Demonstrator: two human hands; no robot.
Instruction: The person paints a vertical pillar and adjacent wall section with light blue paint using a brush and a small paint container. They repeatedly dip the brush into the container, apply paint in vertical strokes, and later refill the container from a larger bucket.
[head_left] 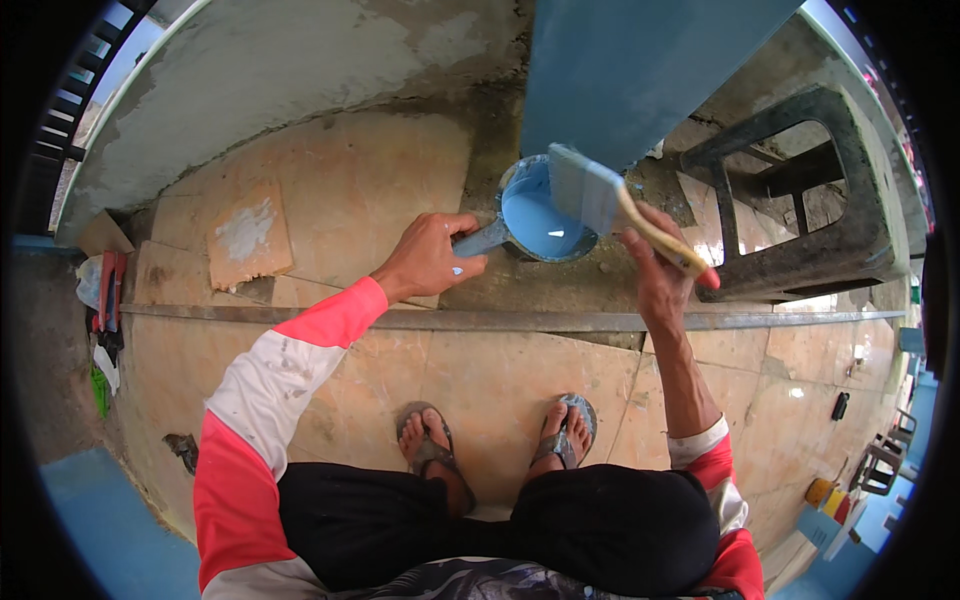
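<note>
My left hand point(430, 255) is closed round the handle of a round blue pot point(540, 225) that holds light blue paint. Above the pot's right side, my right hand point(655, 250) grips the wooden handle of a wide paintbrush point(590, 188), its paint-coated bristles angled up and to the left over the pot's rim. Whether bristles and rim touch I cannot tell. Directly behind them rises a blue-painted column point(630, 60), with bare grimy floor around its foot.
A dark stool point(860, 215) stands to the right. A loose tile piece point(262, 260) lies at the left, below a patchy wall point(300, 55). A narrow strip point(400, 314) crosses the floor before my sandalled feet. Assorted items point(105, 320) lie at the left edge, others point(830, 500) at the lower right.
</note>
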